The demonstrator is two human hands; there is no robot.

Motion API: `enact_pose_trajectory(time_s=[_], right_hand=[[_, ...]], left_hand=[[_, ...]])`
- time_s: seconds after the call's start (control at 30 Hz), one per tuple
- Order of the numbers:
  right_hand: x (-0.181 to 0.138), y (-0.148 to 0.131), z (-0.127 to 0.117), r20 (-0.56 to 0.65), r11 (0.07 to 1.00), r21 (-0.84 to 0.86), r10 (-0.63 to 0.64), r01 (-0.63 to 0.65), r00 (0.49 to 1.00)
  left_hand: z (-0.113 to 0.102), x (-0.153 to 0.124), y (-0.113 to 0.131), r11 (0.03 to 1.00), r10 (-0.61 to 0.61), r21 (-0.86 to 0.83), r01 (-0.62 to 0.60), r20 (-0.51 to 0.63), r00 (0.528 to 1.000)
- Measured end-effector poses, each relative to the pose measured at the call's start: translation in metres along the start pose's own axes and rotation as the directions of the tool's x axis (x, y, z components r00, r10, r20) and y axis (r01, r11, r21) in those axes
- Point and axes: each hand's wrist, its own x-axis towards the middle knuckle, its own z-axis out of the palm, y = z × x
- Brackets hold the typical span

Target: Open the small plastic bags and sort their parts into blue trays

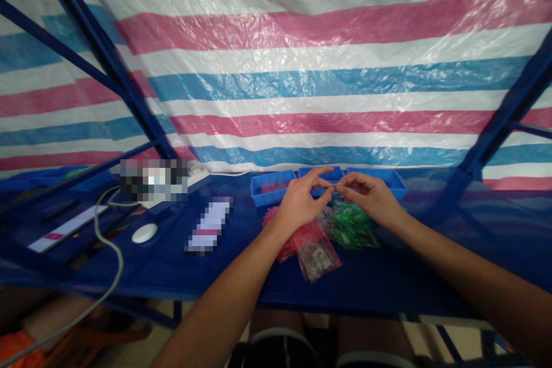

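Observation:
My left hand (301,198) and my right hand (373,195) meet above the blue table, fingertips almost touching. Both are closed in a pinch around something small and thin between them, too small to make out. Below my left hand lie red-tinted plastic bags (318,256); the front one has small greyish pieces inside. Green plastic packets (351,224) are heaped under my right hand, with some clear packets beside them. Behind the hands stand blue plastic bins: a left bin (272,187), a middle bin partly hidden by my left hand, and a right bin (390,179).
On the blue table (241,270) to the left lie a blurred-out phone-like slab (210,225), a white oval object (144,233) and a power strip (198,175). A pale cable (116,267) hangs over the front edge. Blue frame posts and a striped sheet (323,80) close off the back.

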Motion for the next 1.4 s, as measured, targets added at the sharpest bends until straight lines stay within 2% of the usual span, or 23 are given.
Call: enact_pose_trajectory(time_s=[0.13, 0.3, 0.53, 0.67, 0.73, 0.8, 0.87, 0.97, 1.07, 1.23, 1.3, 1.4], right_hand=[[-0.002, -0.002, 0.001, 0.006, 0.998, -0.056, -0.017, 0.017, 1.0], [-0.006, -0.004, 0.004, 0.0, 0.976, -0.181, -0.122, 0.121, 0.992], [-0.003, -0.003, 0.002, -0.017, 0.97, -0.203, -0.142, 0.136, 0.99], [0.004, 0.002, -0.007, -0.16, 0.98, -0.175, -0.125, 0.097, 0.979], [0.008, 0.003, -0.014, -0.262, 0.983, -0.164, -0.124, 0.083, 0.957], [0.011, 0.002, -0.021, -0.32, 0.972, -0.213, -0.163, 0.096, 0.933], [0.013, 0.0, -0.027, -0.335, 0.939, -0.317, -0.246, 0.137, 0.91], [0.019, 0.001, -0.029, -0.285, 0.862, -0.469, -0.353, 0.191, 0.891], [0.027, 0.009, -0.028, -0.193, 0.786, -0.578, -0.393, 0.219, 0.899], [0.036, 0.026, -0.023, 0.121, 0.593, -0.723, -0.395, 0.353, 0.911], [0.034, 0.027, -0.021, 0.19, 0.566, -0.726, -0.381, 0.391, 0.905], [0.027, 0.024, -0.021, 0.183, 0.588, -0.711, -0.374, 0.385, 0.909]], left_hand=[[0.002, 0.0, -0.002, 1.0, 0.006, -0.003, -0.006, 0.015, 1.0], [0.001, 0.0, 0.0, 1.0, 0.003, 0.003, -0.004, 0.035, 0.999], [0.001, -0.001, -0.001, 1.0, -0.02, 0.018, 0.019, 0.063, 0.998], [0.003, 0.0, -0.008, 0.997, -0.074, 0.026, 0.073, 0.045, 0.996], [0.004, -0.002, -0.011, 0.994, -0.104, 0.055, 0.099, 0.089, 0.991], [0.006, -0.004, -0.014, 0.993, -0.069, 0.107, 0.051, 0.169, 0.983], [0.008, -0.008, -0.017, 0.986, 0.018, 0.154, -0.059, 0.254, 0.967], [0.011, -0.011, -0.019, 0.97, 0.09, 0.18, -0.162, 0.35, 0.932], [0.011, -0.011, -0.019, 0.973, 0.068, 0.177, -0.149, 0.394, 0.916], [0.008, -0.01, -0.015, 0.978, 0.045, 0.172, -0.12, 0.387, 0.921], [0.007, -0.009, -0.015, 0.977, 0.047, 0.172, -0.125, 0.395, 0.918], [0.006, -0.008, -0.018, 0.98, 0.058, 0.15, -0.131, 0.412, 0.909]])
